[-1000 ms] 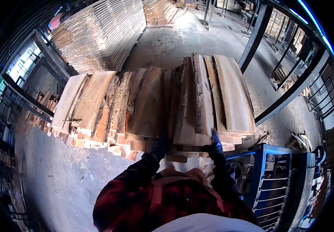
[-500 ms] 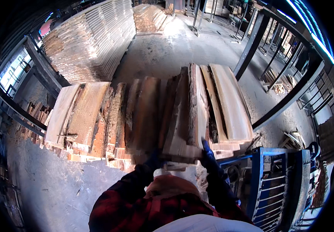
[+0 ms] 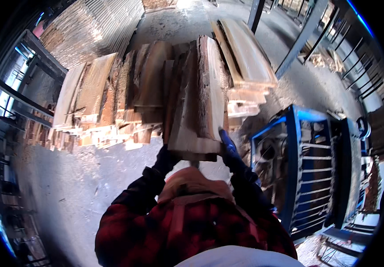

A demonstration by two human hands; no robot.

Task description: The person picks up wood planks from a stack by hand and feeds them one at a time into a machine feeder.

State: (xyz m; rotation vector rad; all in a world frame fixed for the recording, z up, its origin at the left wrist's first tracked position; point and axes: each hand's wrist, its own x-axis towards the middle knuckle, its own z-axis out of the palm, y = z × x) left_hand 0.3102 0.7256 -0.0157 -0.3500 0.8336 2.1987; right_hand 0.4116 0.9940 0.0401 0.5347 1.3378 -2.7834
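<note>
In the head view, the left hand (image 3: 166,156) and the right hand (image 3: 228,146) grip the two sides of a bundle of rough boards (image 3: 186,127) at its near end, in front of the person's checked red-and-black sleeves (image 3: 127,227). A narrower bark-edged board (image 3: 212,91) lies lengthwise on top of the bundle, toward its right side. The bundle sits between the left group of boards (image 3: 96,86) and the right group of boards (image 3: 249,55); whether its far end rests on wood beneath cannot be told. A blue metal frame (image 3: 293,138) with rungs stands to the right of the right hand. Beyond the left group rises a tall stack of planks (image 3: 96,26), and the grey floor (image 3: 80,196) shows at lower left.
</note>
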